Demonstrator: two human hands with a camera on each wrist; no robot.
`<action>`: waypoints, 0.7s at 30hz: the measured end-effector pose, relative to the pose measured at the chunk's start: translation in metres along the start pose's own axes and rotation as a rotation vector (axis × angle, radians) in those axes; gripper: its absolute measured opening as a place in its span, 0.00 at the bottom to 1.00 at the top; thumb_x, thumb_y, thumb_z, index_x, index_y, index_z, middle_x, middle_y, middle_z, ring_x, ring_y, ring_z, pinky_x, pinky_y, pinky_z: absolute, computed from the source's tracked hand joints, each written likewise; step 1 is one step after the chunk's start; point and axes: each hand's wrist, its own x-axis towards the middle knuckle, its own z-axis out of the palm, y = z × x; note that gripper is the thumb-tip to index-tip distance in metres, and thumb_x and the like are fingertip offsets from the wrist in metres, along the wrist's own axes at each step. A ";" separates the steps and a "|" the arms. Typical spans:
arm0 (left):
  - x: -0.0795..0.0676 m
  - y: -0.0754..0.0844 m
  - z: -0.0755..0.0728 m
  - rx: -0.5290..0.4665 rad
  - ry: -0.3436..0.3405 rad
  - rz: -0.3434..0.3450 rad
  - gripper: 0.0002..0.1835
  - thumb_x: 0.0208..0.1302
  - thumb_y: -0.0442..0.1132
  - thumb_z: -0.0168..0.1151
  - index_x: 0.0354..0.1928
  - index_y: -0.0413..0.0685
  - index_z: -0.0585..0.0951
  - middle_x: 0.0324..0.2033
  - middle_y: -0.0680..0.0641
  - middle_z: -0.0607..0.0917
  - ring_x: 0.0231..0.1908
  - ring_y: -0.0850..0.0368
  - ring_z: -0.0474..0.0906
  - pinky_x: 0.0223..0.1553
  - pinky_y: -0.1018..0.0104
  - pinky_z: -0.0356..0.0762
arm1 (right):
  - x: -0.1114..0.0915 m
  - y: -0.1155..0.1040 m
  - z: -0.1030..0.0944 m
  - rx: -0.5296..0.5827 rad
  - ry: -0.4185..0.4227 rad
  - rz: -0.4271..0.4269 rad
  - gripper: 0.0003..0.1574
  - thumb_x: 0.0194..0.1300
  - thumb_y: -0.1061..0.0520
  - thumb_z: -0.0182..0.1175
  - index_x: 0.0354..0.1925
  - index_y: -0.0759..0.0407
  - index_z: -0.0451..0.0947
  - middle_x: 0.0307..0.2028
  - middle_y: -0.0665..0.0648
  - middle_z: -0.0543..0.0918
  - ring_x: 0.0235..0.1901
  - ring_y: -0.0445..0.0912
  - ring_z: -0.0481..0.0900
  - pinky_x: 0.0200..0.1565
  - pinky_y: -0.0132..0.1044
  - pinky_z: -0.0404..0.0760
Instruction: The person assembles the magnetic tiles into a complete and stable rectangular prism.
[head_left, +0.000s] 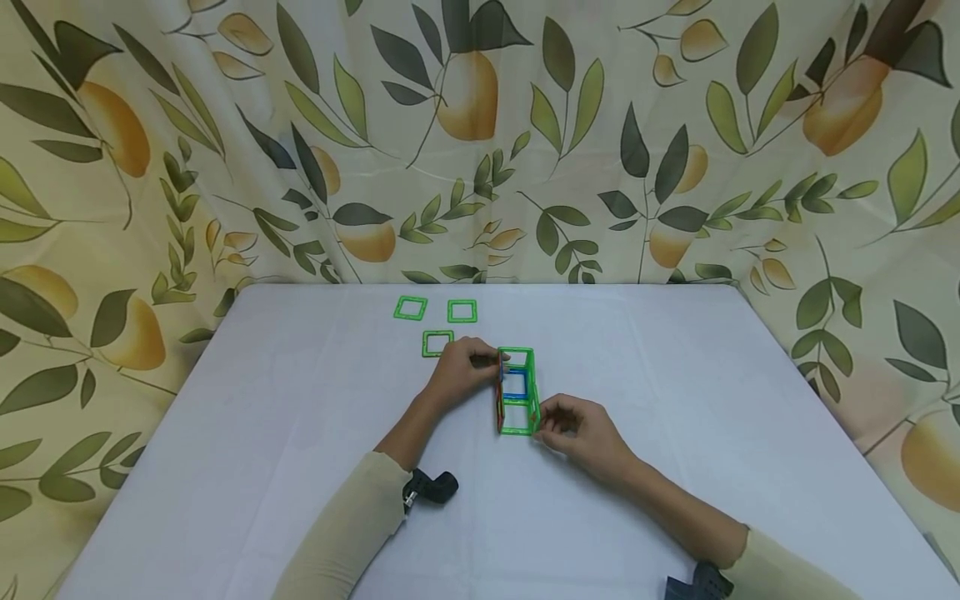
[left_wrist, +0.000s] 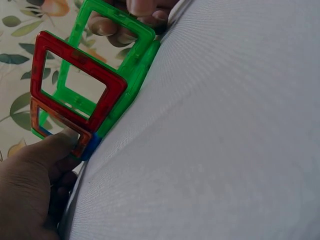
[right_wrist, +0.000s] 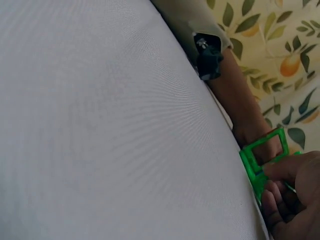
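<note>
A: On the counter (head_left: 675, 350) sits the square-frame build (head_left: 515, 400); left hand (head_left: 459, 368), fingers pinching its orange square (left_wrist: 63, 118); right hand (head_left: 588, 429), fingers pinching its green wall (head_left: 534, 387)!

B: Uneven pressure could pop those joins and fold it.

A: Anything inside?

B: Hollow, nothing visible within; three green squares (head_left: 462, 302) lie beyond, loose.

**Block of coloured square frames (head_left: 517, 402) held upright on a white tabletop (head_left: 660, 358)**

The block is made up of hollow, see-through squares joined edge to edge. Its left side is formed by a red frame (left_wrist: 82, 57) and, just beyond it, an orange frame (left_wrist: 57, 116). Its right side is lined in green. A blue frame (head_left: 515, 396) is seen between them. The orange part is pinched by the left hand (head_left: 459, 375); the near right edge is gripped by the right hand (head_left: 588, 433).
</note>
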 end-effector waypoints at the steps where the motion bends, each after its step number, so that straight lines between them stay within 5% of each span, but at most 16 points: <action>1: 0.000 0.000 0.000 0.004 0.002 -0.001 0.08 0.65 0.33 0.74 0.46 0.46 0.92 0.41 0.53 0.91 0.46 0.57 0.83 0.51 0.62 0.79 | 0.000 0.000 0.000 0.000 -0.002 -0.001 0.13 0.62 0.74 0.69 0.44 0.64 0.83 0.35 0.55 0.85 0.33 0.46 0.80 0.37 0.31 0.81; 9: 0.000 -0.003 0.003 0.018 0.011 -0.003 0.09 0.65 0.33 0.74 0.46 0.43 0.91 0.43 0.50 0.90 0.47 0.56 0.83 0.53 0.62 0.80 | 0.004 -0.001 -0.007 0.034 0.034 0.067 0.18 0.61 0.79 0.57 0.48 0.68 0.79 0.41 0.60 0.85 0.41 0.49 0.81 0.40 0.31 0.82; 21: -0.002 -0.001 0.000 -0.021 -0.018 0.015 0.16 0.64 0.35 0.76 0.53 0.43 0.89 0.48 0.49 0.89 0.49 0.56 0.83 0.54 0.63 0.80 | 0.026 0.002 -0.017 0.006 0.149 0.141 0.23 0.66 0.75 0.57 0.60 0.72 0.74 0.52 0.68 0.81 0.48 0.56 0.79 0.41 0.28 0.81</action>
